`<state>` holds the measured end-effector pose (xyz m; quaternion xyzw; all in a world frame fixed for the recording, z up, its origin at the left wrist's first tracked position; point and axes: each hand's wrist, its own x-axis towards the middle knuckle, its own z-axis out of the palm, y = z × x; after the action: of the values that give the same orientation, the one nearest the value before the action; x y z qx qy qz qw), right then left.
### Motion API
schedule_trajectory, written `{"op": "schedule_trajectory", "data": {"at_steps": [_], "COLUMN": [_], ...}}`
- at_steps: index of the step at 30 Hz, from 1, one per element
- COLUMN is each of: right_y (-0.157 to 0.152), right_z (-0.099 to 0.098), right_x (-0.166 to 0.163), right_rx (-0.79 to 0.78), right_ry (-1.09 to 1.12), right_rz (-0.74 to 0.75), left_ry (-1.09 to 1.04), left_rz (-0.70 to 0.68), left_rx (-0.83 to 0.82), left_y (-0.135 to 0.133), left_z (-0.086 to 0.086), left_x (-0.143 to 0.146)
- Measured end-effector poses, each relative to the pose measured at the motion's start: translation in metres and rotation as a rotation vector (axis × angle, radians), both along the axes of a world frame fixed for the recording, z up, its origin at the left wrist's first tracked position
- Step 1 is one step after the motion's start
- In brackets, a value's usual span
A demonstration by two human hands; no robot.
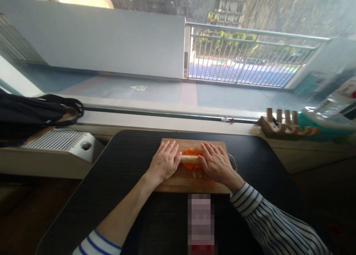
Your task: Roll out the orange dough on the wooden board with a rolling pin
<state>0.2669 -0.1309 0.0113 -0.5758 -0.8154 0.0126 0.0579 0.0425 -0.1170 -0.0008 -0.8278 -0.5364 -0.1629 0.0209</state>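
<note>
A pale wooden rolling pin lies crosswise over a flat round of orange dough on a wooden cutting board. My left hand rests on the pin's left end, palm down, its fingers stretched forward and the thumb along the wood. Over the right end lies my right hand, also palm down with outstretched fingers. Both palms hide the ends of the pin. Pale crumbs or smears show on the board below the dough.
The board sits on a black table. A metal ring handle sticks out at its right. Behind the table runs a windowsill with a brown wooden rack and a teal container. A black bag lies left.
</note>
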Motion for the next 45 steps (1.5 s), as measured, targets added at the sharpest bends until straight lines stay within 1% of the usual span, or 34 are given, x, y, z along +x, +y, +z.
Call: {"op": "schedule_trajectory", "data": {"at_steps": [8, 13, 16, 20, 23, 25, 28, 32, 36, 38, 41, 45], "right_y": [-0.017, -0.022, -0.021, -0.018, -0.007, 0.006, 0.034, 0.067, 0.083, 0.085, 0.086, 0.091], "right_z": [-0.002, -0.001, 0.004, 0.015, 0.027, 0.036, 0.043, 0.039, 0.033, 0.034, 0.04, 0.046], "right_x": [0.001, 0.01, 0.017, 0.025, 0.029, 0.029, 0.026, 0.018, 0.012, 0.01, 0.003, -0.015], "right_rx": [-0.027, -0.012, 0.023, 0.061, 0.085, 0.082, 0.034, -0.056, -0.11, -0.159, -0.233, -0.206], "right_ry": [0.007, 0.057, 0.093, 0.112, 0.125, 0.123, 0.132, 0.214, 0.237, 0.232, 0.187, 0.055], "right_rz": [0.021, 0.127, 0.184, 0.251, 0.298, 0.323, 0.367, 0.515, 0.606, 0.602, 0.529, 0.369], "left_ry": [0.042, -0.004, -0.018, -0.018, -0.043, -0.047, -0.02, 0.055, 0.066, 0.056, 0.057, 0.069], "left_rz": [-0.026, -0.079, -0.096, -0.089, -0.075, -0.051, 0.036, 0.167, 0.241, 0.272, 0.306, 0.27], "left_rx": [0.033, 0.064, 0.064, 0.03, 0.026, 0.013, -0.013, 0.001, -0.013, -0.042, -0.062, -0.005], "left_y": [-0.018, -0.027, -0.032, -0.037, -0.033, -0.026, -0.018, -0.021, -0.034, -0.039, -0.043, -0.041], "left_z": [-0.002, 0.0, 0.001, 0.006, 0.014, 0.02, 0.028, 0.03, 0.024, 0.021, 0.017, 0.014], "left_x": [-0.003, -0.006, -0.005, -0.002, -0.001, -0.001, 0.001, 0.003, 0.005, 0.007, 0.011, 0.013]}}
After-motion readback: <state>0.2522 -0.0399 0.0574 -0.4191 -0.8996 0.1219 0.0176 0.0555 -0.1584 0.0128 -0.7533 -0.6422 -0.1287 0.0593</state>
